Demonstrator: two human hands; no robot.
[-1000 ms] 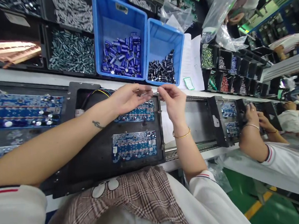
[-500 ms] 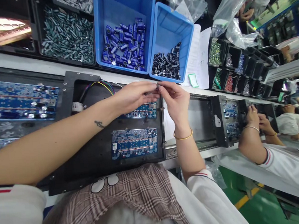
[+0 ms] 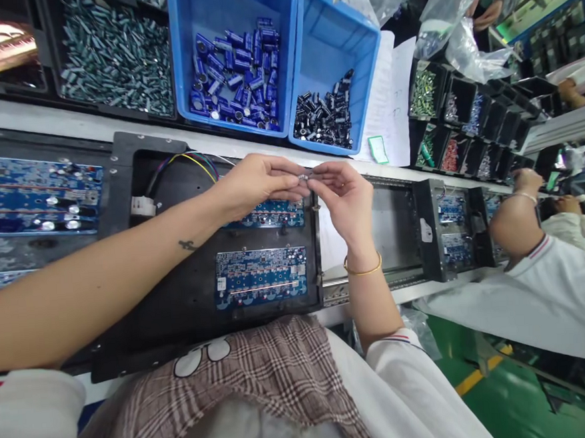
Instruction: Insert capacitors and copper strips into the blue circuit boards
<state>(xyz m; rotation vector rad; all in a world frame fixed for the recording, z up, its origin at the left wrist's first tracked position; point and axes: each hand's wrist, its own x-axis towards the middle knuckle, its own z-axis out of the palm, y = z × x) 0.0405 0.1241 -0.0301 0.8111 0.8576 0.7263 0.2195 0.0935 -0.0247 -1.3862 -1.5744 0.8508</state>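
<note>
My left hand (image 3: 255,187) and my right hand (image 3: 347,195) meet fingertip to fingertip over the top edge of a black tray (image 3: 171,281). Between the pinched fingers shows a tiny silvery-grey part (image 3: 303,177), too small and covered to name. Both hands are closed around it. Beneath my left hand lies a blue circuit board (image 3: 277,213), partly hidden by the fingers. A second circuit board (image 3: 261,278) sits lower in the same tray, in full view.
Behind the hands stand a blue bin (image 3: 182,66) of blue capacitors, a smaller blue bin (image 3: 327,36) of black capacitors and a black box (image 3: 111,58) of green parts. Boards with capacitors (image 3: 35,190) lie left. A co-worker's arm (image 3: 516,223) is at right.
My hands stay together; the left thumb now presses nearer the fingertips and the small part shows more. The view has shifted slightly. The co-worker's hand has moved away, up and right.
</note>
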